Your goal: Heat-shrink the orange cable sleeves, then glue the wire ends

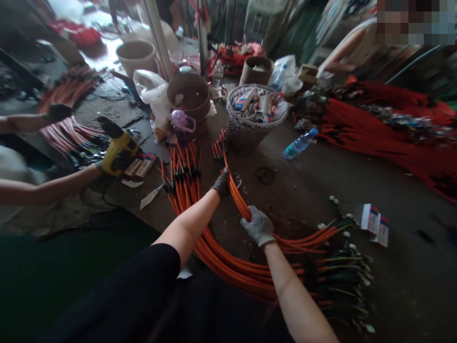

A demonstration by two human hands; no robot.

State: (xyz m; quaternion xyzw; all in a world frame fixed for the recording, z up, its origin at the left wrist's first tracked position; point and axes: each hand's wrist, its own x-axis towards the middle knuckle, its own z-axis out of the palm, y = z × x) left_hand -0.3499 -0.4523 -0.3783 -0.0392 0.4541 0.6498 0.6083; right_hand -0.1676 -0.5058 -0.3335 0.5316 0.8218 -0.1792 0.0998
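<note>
A small bunch of orange cables [233, 190] curves across the middle of the table, held in both my gloved hands. My left hand [222, 184], in a dark glove, is closed round it near its upper end. Lower down, my right hand [258, 226] in a grey glove grips the same bunch. Beyond my right hand the bunch bends right toward thin wires with white connectors [344, 221]. A larger bundle of orange cables [221, 259] lies in a curve beneath my forearms, with black fittings at its upper left end and loose wire ends at the right.
A co-worker at left holds a yellow power tool [116, 152] beside more cables. Behind stand a wicker basket [237, 124] of small boxes, a brown bucket [189, 97] and a purple jug [183, 125]. A plastic bottle [300, 144], red cables [378, 138] and small boxes [374, 225] lie at right.
</note>
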